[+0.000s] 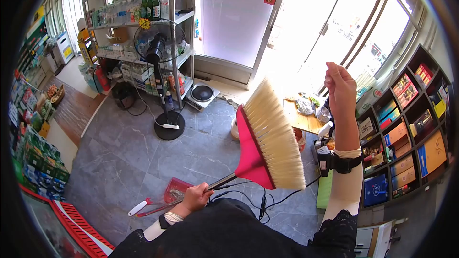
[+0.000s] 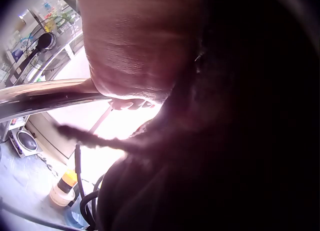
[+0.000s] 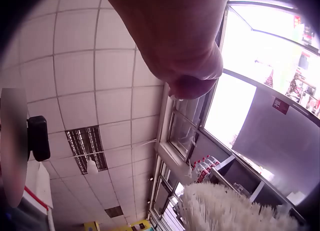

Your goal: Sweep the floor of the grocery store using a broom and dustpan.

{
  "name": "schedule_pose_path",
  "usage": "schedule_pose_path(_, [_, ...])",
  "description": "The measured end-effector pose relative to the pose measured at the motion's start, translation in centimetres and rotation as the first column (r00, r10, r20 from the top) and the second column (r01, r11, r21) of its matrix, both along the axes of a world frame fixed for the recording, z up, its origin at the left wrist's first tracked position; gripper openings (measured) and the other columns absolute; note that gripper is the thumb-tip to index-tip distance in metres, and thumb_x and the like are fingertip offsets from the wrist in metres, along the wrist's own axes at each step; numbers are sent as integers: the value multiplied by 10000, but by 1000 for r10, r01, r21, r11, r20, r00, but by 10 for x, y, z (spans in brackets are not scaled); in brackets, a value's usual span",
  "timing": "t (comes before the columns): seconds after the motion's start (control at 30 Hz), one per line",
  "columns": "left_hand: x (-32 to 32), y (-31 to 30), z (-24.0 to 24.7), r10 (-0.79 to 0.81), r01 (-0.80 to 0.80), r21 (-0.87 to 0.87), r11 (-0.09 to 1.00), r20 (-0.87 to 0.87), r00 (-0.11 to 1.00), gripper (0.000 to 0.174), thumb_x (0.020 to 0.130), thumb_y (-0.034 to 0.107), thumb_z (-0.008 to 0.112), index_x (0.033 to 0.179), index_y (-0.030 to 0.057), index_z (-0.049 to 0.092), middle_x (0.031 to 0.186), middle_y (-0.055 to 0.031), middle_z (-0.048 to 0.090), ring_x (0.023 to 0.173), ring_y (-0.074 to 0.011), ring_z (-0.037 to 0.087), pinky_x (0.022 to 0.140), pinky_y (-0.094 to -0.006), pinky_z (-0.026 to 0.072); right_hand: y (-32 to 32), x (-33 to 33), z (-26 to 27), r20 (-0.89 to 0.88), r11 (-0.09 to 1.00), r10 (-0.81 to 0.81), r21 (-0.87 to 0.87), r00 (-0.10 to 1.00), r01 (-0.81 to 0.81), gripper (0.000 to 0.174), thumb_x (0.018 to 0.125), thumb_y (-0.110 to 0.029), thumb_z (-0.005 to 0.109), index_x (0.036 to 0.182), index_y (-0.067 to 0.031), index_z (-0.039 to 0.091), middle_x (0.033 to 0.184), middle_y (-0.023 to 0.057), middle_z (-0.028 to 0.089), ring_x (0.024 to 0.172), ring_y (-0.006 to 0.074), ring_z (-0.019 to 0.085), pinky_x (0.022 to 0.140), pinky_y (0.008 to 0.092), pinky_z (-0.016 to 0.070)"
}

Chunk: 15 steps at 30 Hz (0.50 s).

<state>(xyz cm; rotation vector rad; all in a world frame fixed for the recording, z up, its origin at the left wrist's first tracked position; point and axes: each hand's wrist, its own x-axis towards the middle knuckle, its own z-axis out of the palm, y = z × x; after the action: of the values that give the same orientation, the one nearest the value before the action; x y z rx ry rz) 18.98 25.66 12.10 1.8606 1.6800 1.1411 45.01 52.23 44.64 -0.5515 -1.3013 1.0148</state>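
Red plastic broom, cream bristles, silver metal handle: left hand fingers wrapped round handle. Right hand raised beside bristles, fingertips bunched together; contents indiscernible.

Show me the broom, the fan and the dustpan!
broom (image 1: 275, 138), head view, on its bristles.
fan (image 1: 156, 48), head view, on its motor.
dustpan (image 1: 178, 189), head view, on its red pan.

A small shop, seemingly: bottle-stocked shelves (boxed goods too).
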Motion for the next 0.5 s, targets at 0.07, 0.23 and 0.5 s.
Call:
schedule_pose_path(0.07, [-2,1,1,3,-3,-24,1000,-4,1000,269,837,299,589,757,74,465,598,-114,537,574,-342,562,471,-411,424,-10,0,-10,248,998,9,-70,969,8,197,838,-159,629,889,31,643,703,27,581,577,62,484,529,188,384])
schedule_pose_path(0.23, [1,0,-5,-2,1,-42,999,-10,1000,278,841,305,585,750,74,461,592,-114,533,570,-346,560,467,-410,423,-42,-31,-40,634,975,223,-135,741,-178,207,822,-133,648,964,16,639,710,-7,598,643,38,521,592,183,431])
schedule_pose_path(0.5, [-1,-7,-5,-39,39,-1,999,-26,999,280,838,314,592,749,72,482,577,-109,529,544,-320,558,465,-387,420,-24,-9,-28,503,998,63,-54,862,-41,171,828,-151,632,799,18,634,607,17,563,545,58,498,518,201,415])
